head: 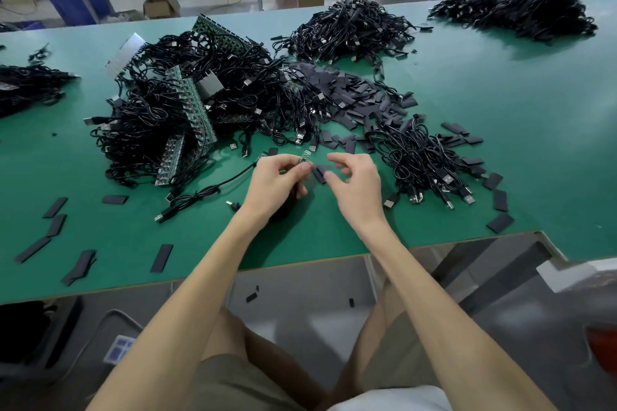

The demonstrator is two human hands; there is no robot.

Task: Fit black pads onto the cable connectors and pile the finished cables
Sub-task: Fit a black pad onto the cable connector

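Head view. Left hand (pixel 277 180): thumb and forefinger pinch a small connector (pixel 305 159), and the other fingers are curled under. Its cable (pixel 213 191) trails left across the green table (pixel 500 110).

Right hand (pixel 357 183): fingers loosely curled, thumb tip at the edge of 1 black pad (pixel 319 174), just beside the connector. The view is blurred here, so I cannot tell whether the pad is pinched or only touched.

Heap of loose pads (pixel 360 93) lies just beyond both hands. Pile of cables (pixel 430 163) sits near the right hand, plugs toward the table edge. Large cable tangle with green boards (pixel 187 110) lies beyond the left hand.
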